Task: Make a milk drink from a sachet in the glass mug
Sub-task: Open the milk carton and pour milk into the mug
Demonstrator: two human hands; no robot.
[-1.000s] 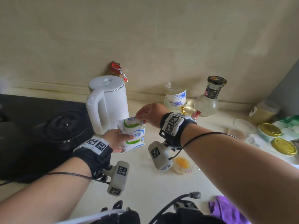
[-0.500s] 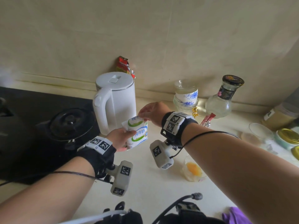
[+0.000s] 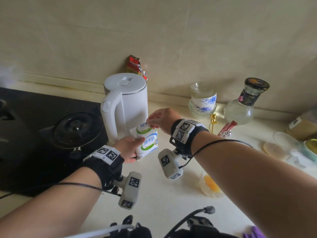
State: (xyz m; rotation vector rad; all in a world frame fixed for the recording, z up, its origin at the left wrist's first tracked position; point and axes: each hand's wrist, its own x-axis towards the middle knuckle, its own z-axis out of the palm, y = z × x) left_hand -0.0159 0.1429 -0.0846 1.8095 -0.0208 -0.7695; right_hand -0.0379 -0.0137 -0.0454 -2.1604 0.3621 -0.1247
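White sachet (image 3: 147,142), label "纯牛奶"

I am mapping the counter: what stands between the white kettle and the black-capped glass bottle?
The head view shows a blue-flowered glass cup between the white kettle and the bottle.

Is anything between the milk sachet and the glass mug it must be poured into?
Nothing on the counter does. Only the grey module under the right wrist hangs between the sachet and the mug, which the right forearm partly hides.
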